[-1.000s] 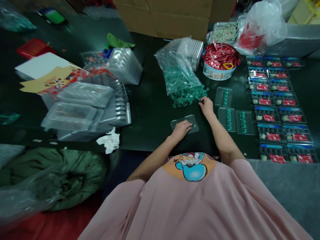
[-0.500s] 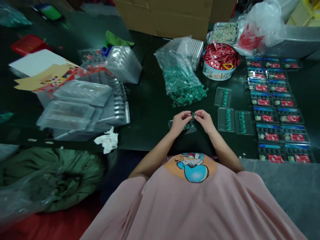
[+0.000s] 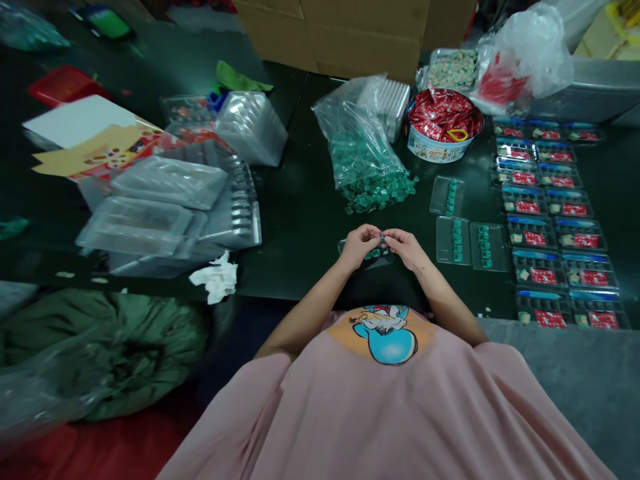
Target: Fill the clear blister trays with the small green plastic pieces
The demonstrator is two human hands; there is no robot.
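Note:
My left hand (image 3: pixel 357 247) and my right hand (image 3: pixel 405 247) meet with fingertips pinched together around a small green translucent plastic piece (image 3: pixel 383 237), mostly hidden by the fingers. Just beneath them lies a clear plastic tray (image 3: pixel 384 262) on the dark table, with several green pieces in a row in it, partly covered by my left hand. Beyond my hands, loose green pieces (image 3: pixel 380 193) spill from a clear plastic bag (image 3: pixel 345 110). To the right, three clear trays (image 3: pixel 445 250) each hold a row of green pieces.
Rows of filled trays (image 3: pixel 531 237) with blue pens and red packets line the right side. A round tin (image 3: pixel 439 151) of red packets stands behind. Stacked clear trays (image 3: pixel 145 223) and a crumpled white tissue (image 3: pixel 220 279) lie left. A cardboard box (image 3: pixel 345 37) is at the back.
Both hands have shifted slightly left, still pinched together. More of the green pieces in the tray beneath them now show.

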